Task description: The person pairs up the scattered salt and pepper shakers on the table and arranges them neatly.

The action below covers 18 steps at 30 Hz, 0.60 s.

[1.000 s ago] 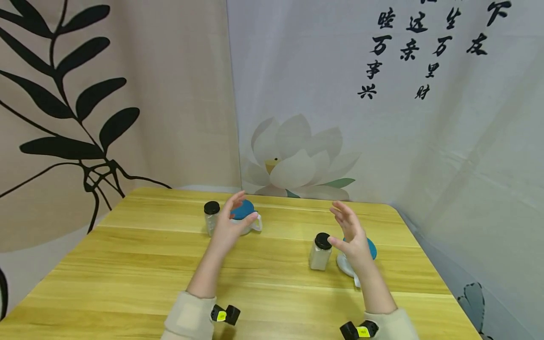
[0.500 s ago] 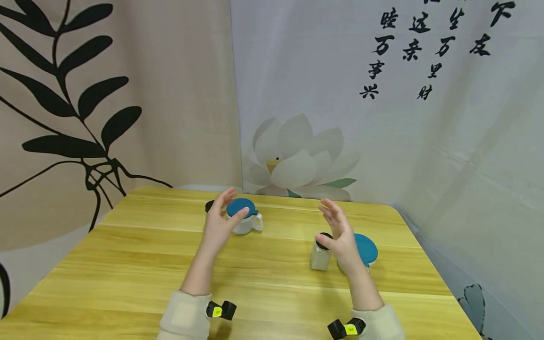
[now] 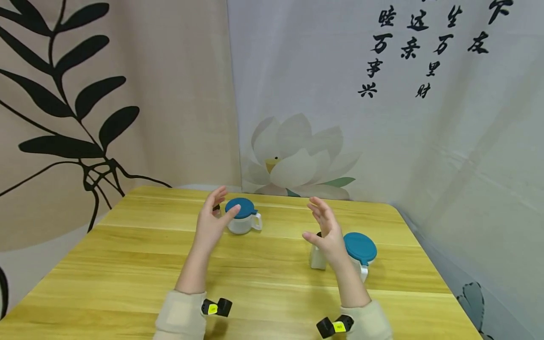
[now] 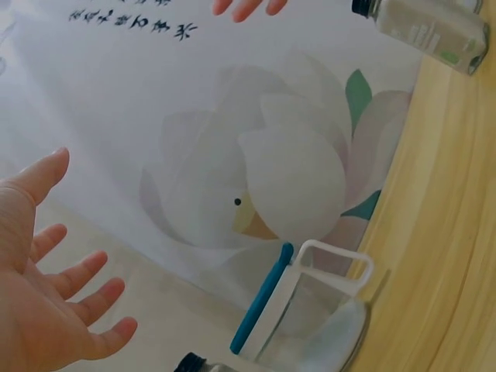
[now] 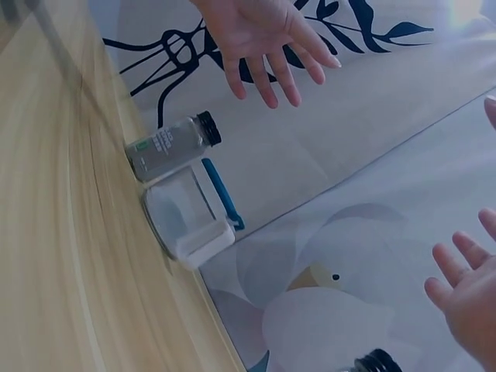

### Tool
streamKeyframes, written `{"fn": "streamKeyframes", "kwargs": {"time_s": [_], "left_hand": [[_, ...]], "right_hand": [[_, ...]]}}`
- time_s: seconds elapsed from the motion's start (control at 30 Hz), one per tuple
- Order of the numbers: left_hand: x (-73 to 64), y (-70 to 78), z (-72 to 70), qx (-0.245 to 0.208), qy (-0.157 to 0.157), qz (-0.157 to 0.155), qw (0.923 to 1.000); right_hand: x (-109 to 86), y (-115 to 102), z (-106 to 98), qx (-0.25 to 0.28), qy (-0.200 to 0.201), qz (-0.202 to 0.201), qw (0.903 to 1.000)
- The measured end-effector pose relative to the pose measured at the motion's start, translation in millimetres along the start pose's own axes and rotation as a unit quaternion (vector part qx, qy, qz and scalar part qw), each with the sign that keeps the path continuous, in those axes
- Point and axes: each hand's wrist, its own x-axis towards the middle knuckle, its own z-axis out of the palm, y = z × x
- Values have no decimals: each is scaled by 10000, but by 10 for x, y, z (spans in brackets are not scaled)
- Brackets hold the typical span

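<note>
My left hand [image 3: 210, 224] is raised above the table, fingers spread and thumb apart, holding nothing. Behind it a jar with a black lid [image 3: 216, 208] is mostly hidden; the right wrist view shows this clear jar [image 5: 170, 151] whole. Just right of that hand stands a clear cup with a blue lid [image 3: 240, 224] and a white handle. My right hand [image 3: 330, 236] is also up, its fingers loosely bent around nothing. It partly covers a second black-lidded jar [image 3: 318, 259], which holds something pale. Beside its wrist is another blue-lidded cup [image 3: 360, 246], handle toward me.
All of these stand on a yellow wood-grain table [image 3: 263, 264]. Behind the table hangs a cloth backdrop [image 3: 297, 71] with a lotus, leaves and black writing. Small black cameras [image 3: 216, 308] sit on both sleeve cuffs.
Both hands have drifted to the left in the head view, uncovering both blue-lidded cups and covering more of the two jars. The jars and cups stay in place.
</note>
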Motion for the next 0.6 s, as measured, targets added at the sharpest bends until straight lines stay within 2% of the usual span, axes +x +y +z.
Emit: {"fn": "streamKeyframes", "kwargs": {"time_s": [0.3,0.6], "left_hand": [[14,-11,-114,34,192,-160,9997],[21,-34,-184,10,288,-250,9993]], "right_hand": [[40,18,151,45,-7,20,10000],[60,42,255,-237,-5,66,9997]]}}
